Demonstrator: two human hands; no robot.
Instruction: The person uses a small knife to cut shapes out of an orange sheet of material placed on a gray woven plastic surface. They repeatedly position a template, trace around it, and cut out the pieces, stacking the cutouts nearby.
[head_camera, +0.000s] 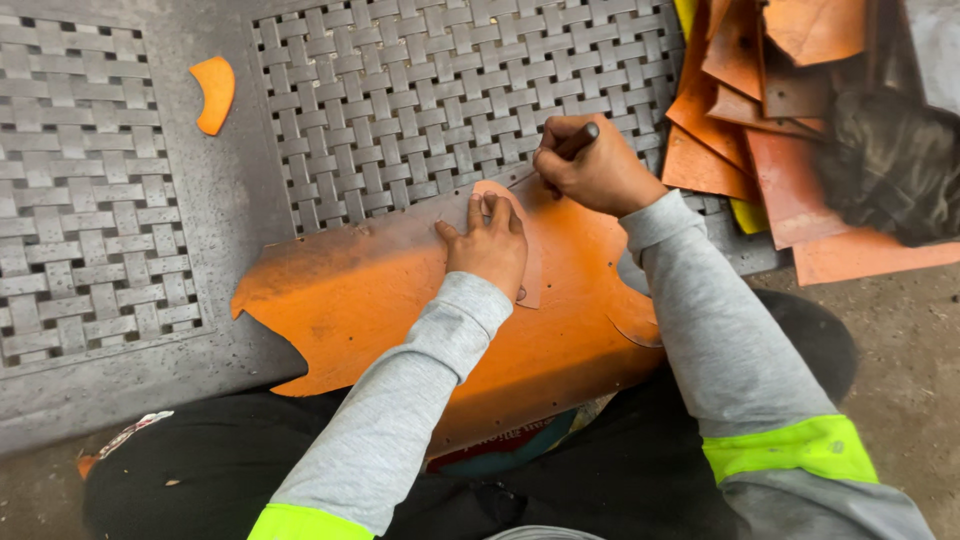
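A large orange leather sheet (370, 300) lies across my lap and onto a grey woven-pattern mat (420, 100). My left hand (488, 245) presses flat on a tan curved template (527, 270) that rests on the sheet. My right hand (590, 165) is fisted around a dark pen-like tool (578, 140), its tip at the template's upper edge. Both arms wear grey sleeves with yellow-green bands.
A small orange cut piece (214, 92) lies on the mat at the upper left. A pile of orange and brown leather offcuts (760, 120) sits at the upper right beside a dark cloth (890, 160). Bare concrete floor (910, 350) is at the right.
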